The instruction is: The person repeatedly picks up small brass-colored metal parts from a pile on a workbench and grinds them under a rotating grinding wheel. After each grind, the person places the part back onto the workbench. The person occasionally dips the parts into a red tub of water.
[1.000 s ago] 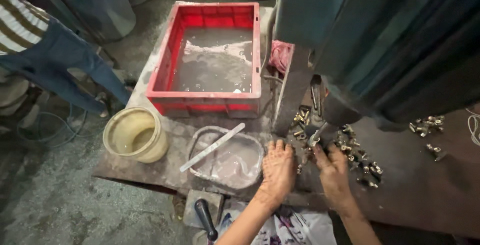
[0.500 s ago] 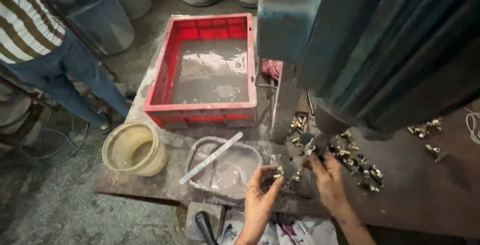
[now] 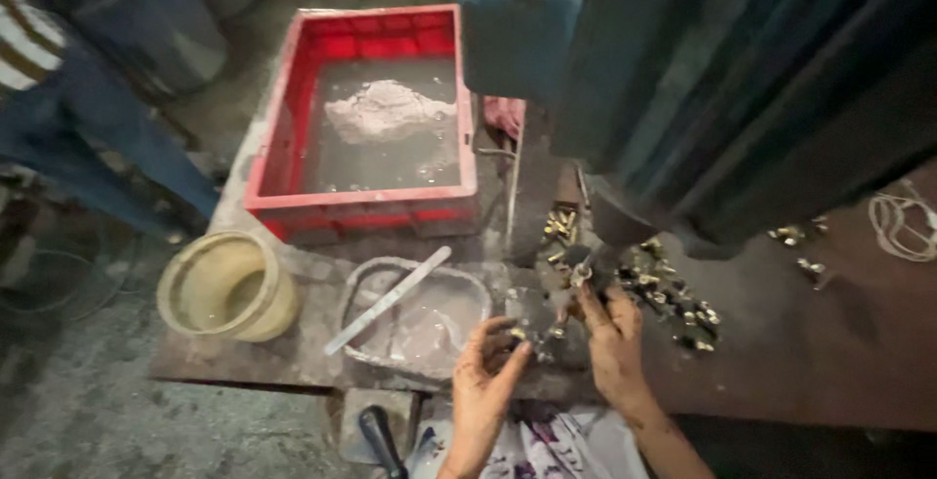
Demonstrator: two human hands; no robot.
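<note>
My left hand (image 3: pixel 488 367) is at the table's near edge, fingers pinched on a small brass fitting (image 3: pixel 516 333). My right hand (image 3: pixel 610 328) reaches up toward the base of a big dark machine (image 3: pixel 703 79), its fingertips on a small metal part (image 3: pixel 583 272) under the machine head. Several loose brass fittings (image 3: pixel 673 293) lie scattered on the dark worktable (image 3: pixel 781 362) right of my right hand. More brass pieces (image 3: pixel 559 228) sit beside the machine column.
A red plastic crate (image 3: pixel 371 210) with grey liquid and foam stands at the back. A shallow grey tub (image 3: pixel 415 318) holds a white stick (image 3: pixel 387 300). A yellow bucket (image 3: pixel 226 289) sits left. A person in jeans (image 3: pixel 88 137) stands far left. A black handle (image 3: pixel 379 437) lies below.
My left hand has drawn back from the machine base to the table's near edge, now pinching a fitting. The right hand stays at the machine. The view has shifted closer.
</note>
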